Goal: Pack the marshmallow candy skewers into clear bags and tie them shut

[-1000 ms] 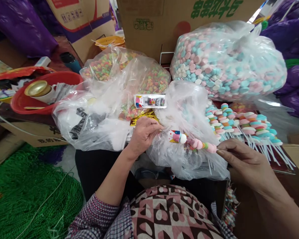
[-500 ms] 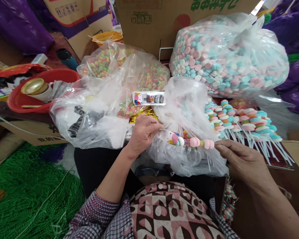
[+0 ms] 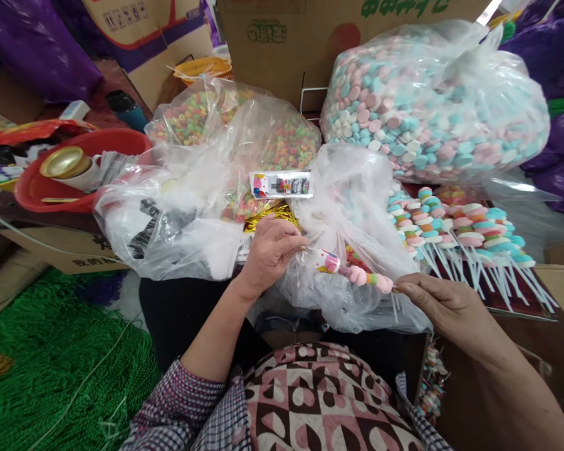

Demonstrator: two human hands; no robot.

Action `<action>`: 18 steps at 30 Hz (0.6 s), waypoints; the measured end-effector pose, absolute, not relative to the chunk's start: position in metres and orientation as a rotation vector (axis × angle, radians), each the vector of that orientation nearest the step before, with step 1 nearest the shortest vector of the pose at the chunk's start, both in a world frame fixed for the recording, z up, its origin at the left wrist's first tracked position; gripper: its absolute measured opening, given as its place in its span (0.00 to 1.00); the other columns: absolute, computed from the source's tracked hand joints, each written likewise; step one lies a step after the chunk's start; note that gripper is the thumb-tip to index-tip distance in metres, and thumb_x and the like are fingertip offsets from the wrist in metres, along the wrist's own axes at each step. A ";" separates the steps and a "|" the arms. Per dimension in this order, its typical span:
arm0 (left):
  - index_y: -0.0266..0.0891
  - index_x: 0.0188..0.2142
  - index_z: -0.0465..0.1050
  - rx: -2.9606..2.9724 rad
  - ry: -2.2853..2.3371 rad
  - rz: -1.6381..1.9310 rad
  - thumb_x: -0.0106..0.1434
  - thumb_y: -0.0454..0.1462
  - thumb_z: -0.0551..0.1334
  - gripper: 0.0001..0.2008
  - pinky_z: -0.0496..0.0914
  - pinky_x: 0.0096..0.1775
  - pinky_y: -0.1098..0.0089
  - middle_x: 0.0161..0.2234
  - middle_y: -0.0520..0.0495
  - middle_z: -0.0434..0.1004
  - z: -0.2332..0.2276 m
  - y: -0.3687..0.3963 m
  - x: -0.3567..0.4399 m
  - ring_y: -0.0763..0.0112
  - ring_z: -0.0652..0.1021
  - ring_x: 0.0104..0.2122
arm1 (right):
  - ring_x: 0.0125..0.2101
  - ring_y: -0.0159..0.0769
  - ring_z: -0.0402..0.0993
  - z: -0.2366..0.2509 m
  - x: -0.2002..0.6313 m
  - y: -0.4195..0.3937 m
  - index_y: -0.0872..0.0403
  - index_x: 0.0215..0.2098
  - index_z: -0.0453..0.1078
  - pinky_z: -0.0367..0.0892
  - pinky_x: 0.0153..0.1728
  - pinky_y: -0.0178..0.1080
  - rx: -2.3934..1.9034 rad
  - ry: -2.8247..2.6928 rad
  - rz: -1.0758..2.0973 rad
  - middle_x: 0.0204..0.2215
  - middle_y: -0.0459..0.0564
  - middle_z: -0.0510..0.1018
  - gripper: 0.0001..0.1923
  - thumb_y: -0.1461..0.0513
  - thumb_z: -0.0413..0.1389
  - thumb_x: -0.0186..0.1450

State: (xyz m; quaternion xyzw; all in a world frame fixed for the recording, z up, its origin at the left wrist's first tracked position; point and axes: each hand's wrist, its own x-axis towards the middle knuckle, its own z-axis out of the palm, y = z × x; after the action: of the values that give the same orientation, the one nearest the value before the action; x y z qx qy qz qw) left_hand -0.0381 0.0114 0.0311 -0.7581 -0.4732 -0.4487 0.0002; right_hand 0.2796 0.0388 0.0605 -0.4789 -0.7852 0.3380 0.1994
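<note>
My left hand (image 3: 271, 247) is closed, its thumb and forefinger pinching the end of a small printed clear bag (image 3: 327, 260) with coloured dots. The front of a marshmallow skewer (image 3: 367, 277), with pink marshmallows and orange and green ring candies, reaches into this bag's mouth. Its other end is pinched between the thumb and fingers of my right hand (image 3: 444, 307). Under both hands lies a crumpled clear plastic bag (image 3: 310, 297). Near my left hand are gold twist ties (image 3: 279, 215) and a stack of printed bags (image 3: 282, 184).
Finished-looking skewers (image 3: 467, 225) with white sticks lie at the right. Behind stands a big bag of marshmallows (image 3: 432, 119); bags of ring candies (image 3: 192, 119) sit left of it. A red basin (image 3: 28, 191) holds a gold bowl (image 3: 64, 163). Green cord (image 3: 75, 351) heaps at lower left.
My right hand has moved left with the skewer, pushing it further into the printed bag; the white marshmallow at its front is now inside. My left hand has stayed nearly still.
</note>
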 end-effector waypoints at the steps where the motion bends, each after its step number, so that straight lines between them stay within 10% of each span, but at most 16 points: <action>1: 0.44 0.38 0.78 -2.401 -1.499 -1.385 0.69 0.37 0.58 0.09 0.63 0.55 0.58 0.35 0.48 0.78 0.031 0.011 -0.037 0.68 0.76 0.40 | 0.23 0.37 0.75 0.061 0.279 0.039 0.53 0.29 0.78 0.68 0.26 0.35 -1.335 -2.215 0.940 0.23 0.49 0.81 0.24 0.43 0.54 0.65; 18: 0.42 0.37 0.76 -2.325 -1.591 -1.347 0.69 0.37 0.58 0.08 0.61 0.58 0.54 0.37 0.47 0.78 0.038 0.008 -0.028 0.65 0.76 0.44 | 0.22 0.31 0.66 0.049 0.253 0.022 0.52 0.32 0.78 0.62 0.21 0.32 -1.317 -1.841 1.348 0.22 0.45 0.74 0.19 0.45 0.61 0.60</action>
State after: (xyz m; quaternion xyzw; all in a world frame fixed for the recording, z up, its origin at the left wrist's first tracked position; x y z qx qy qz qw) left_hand -0.0280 0.0076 0.0376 -0.7446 -0.5095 -0.4312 0.0094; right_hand 0.2531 0.0219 0.0487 -0.4839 -0.6764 0.4954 0.2507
